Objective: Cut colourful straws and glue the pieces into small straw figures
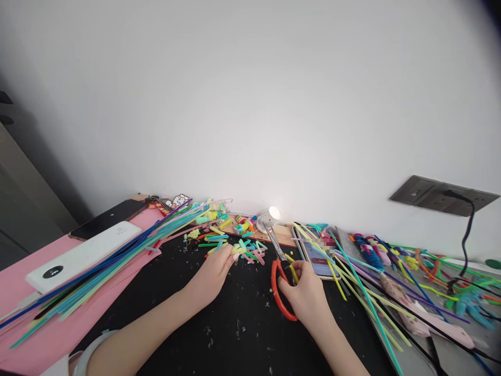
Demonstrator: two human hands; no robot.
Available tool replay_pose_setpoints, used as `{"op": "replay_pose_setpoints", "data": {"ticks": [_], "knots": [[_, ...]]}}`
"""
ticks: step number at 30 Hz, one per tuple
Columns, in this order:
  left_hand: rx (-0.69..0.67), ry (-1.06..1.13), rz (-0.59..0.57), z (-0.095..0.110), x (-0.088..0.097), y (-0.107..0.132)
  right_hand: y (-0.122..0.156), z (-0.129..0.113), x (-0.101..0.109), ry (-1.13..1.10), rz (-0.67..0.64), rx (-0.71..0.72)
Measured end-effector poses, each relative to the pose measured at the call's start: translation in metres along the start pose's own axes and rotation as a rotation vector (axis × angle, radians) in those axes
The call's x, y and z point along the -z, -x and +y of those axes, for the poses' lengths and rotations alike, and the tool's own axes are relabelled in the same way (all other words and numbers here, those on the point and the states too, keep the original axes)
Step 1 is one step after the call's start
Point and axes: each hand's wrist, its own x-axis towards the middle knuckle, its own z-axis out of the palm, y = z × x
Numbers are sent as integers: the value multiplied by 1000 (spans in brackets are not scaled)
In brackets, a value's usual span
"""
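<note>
My left hand [214, 271] is closed, its fingertips pinching a pale yellow pipe cleaner piece [238, 250] at the near edge of a pile of short cut pieces [256, 253]. The pieces are yellow, green, pink and blue, and lie on a black work surface [219, 329]. My right hand [309, 292] is closed on a pair of scissors [279, 253] with red-orange handles, the blades pointing away toward the wall. Something yellow shows beside the handle at my right fingertips; I cannot tell whether it is held separately.
A small lit lamp [268, 218] stands by the wall. Long pipe cleaners [129, 258] and a white power bank [84, 256] lie on the left. A phone [321, 261], more stems and finished yarn-like figures [370, 250] are on the right. A socket [430, 196] holds a black cable.
</note>
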Motion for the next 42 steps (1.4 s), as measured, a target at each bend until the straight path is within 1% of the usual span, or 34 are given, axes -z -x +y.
{"op": "replay_pose_setpoints", "data": {"ticks": [5,8,11,13,15,18,23,26,31,34,36,38,42], "knots": [[14,40,-13,2,3,0,-1,6,-3,-54,-48,110],[17,56,8,1,2,1,-1,8,-6,-95,-57,147],[13,68,30,0,1,1,1,6,-7,-195,-33,133],[11,71,37,0,1,1,3,2,-5,-217,-17,107],[9,68,38,0,1,1,6,-2,-1,-185,-15,102],[0,47,58,1,1,1,11,-9,4,-150,-61,116],[-23,42,69,3,1,1,15,-14,5,-65,-145,229],[23,163,48,1,-2,2,18,-14,4,-5,-174,284],[85,620,-95,-5,-9,2,21,-14,1,41,-216,316],[123,814,-149,-4,-12,2,22,-14,0,38,-236,328],[147,864,-157,-4,-12,2,22,-14,0,37,-245,334],[149,865,-155,-5,-12,1,22,-14,0,43,-252,336],[113,774,-136,-9,-13,1,23,-15,0,62,-251,340]]}}
